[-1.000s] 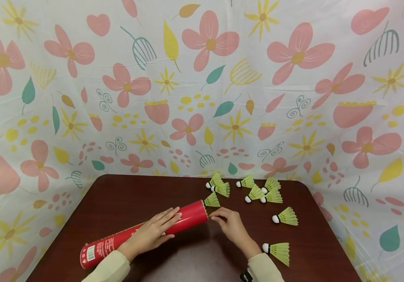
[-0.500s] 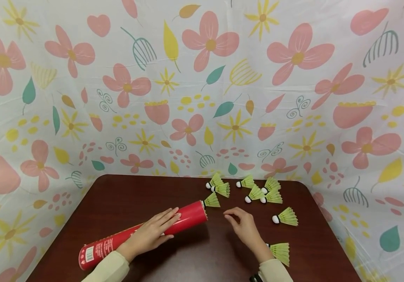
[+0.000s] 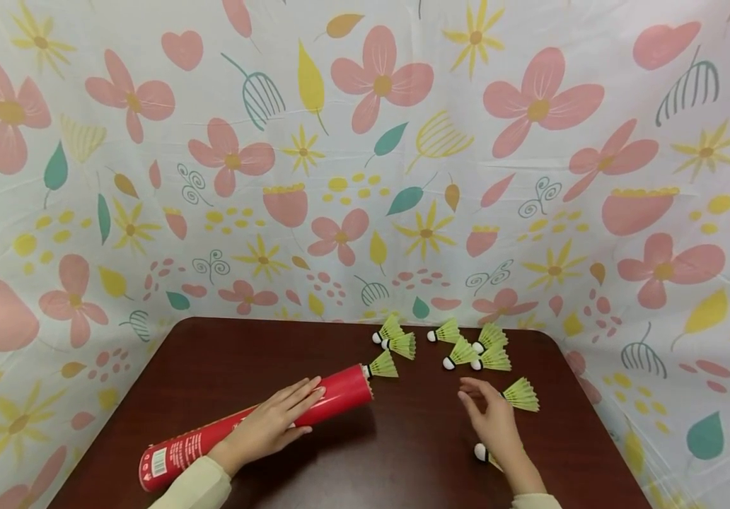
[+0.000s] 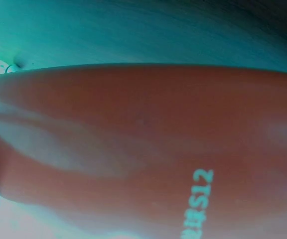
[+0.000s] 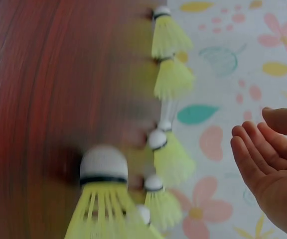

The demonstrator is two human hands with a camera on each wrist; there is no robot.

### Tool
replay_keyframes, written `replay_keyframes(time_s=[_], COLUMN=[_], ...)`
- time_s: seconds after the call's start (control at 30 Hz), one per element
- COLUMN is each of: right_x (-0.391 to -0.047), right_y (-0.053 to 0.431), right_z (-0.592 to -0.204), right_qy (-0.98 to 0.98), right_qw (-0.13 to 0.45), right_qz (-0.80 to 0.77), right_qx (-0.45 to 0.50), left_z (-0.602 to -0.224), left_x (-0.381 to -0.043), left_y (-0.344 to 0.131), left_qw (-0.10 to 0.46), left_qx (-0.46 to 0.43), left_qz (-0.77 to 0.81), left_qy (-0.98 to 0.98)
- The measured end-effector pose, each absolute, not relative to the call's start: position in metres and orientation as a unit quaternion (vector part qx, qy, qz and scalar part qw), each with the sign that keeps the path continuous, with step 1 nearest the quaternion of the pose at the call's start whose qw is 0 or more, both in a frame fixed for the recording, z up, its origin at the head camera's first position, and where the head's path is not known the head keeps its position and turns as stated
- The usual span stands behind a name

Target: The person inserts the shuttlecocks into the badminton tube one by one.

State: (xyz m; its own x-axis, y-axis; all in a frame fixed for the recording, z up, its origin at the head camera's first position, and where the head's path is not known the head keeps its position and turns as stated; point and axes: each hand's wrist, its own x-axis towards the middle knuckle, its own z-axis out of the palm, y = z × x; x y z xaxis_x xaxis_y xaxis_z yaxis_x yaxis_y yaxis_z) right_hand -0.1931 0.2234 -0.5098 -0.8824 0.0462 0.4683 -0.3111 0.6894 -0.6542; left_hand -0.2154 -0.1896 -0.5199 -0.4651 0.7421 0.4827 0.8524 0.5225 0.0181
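Observation:
In the head view a long red shuttlecock tube (image 3: pixel 339 396) slants across the table, its barcode end at lower left. My left hand (image 3: pixel 269 428) holds it from above, fingers across the top and thumb on the near side. The tube's red side (image 4: pixel 148 134) fills much of the left wrist view. Beside its upper right end lies a yellow shuttlecock (image 3: pixel 384 365). My right hand (image 3: pixel 494 420) holds nothing, fingers relaxed and slightly bent. It partly covers two shuttlecocks, one behind it (image 3: pixel 520 394) and one nearer (image 3: pixel 482 454). A large white-tipped shuttlecock (image 5: pixel 103 189) shows in the right wrist view.
Several more yellow shuttlecocks with white corks lie toward the back right, including a left pair (image 3: pixel 399 344) and a right cluster (image 3: pixel 492 357). They rest on a dark brown table (image 3: pixel 263 346). A flower-patterned sheet (image 3: pixel 339 177) rises behind and beside it.
My right hand has moved away from the tube's end, rightward to the shuttlecocks at the right. The left hand stays on the tube, which has shifted very slightly down and left.

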Motion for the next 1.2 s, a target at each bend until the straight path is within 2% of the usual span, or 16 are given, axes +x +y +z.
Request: replay_keyframes(time_s=[0.43,0.57,0.8,0.93,1.2], right_x=[-0.177,-0.17,-0.16,-0.158,-0.159], right_y=[0.275,0.291,0.315,0.32,0.315], right_z=[-0.512,-0.515,-0.517,-0.52,-0.529], right_qy=[-0.91,-0.916,-0.926,-0.925,-0.917], right_qw=[0.209,0.168,0.051,0.004,-0.028], right_qz=[0.357,0.359,0.359,0.361,0.377], right_qx=[-0.016,-0.055,-0.101,-0.114,-0.124], left_z=[-0.521,-0.521,-0.523,-0.522,-0.521], left_x=[-0.22,-0.22,-0.219,-0.219,-0.217], left_y=[-0.189,-0.189,-0.19,-0.19,-0.19], left_qw=[0.213,0.214,0.216,0.208,0.208], left_qx=[-0.474,-0.474,-0.471,-0.467,-0.474], left_qz=[-0.134,-0.132,-0.126,-0.123,-0.135], left_qy=[-0.844,-0.844,-0.846,-0.85,-0.845])
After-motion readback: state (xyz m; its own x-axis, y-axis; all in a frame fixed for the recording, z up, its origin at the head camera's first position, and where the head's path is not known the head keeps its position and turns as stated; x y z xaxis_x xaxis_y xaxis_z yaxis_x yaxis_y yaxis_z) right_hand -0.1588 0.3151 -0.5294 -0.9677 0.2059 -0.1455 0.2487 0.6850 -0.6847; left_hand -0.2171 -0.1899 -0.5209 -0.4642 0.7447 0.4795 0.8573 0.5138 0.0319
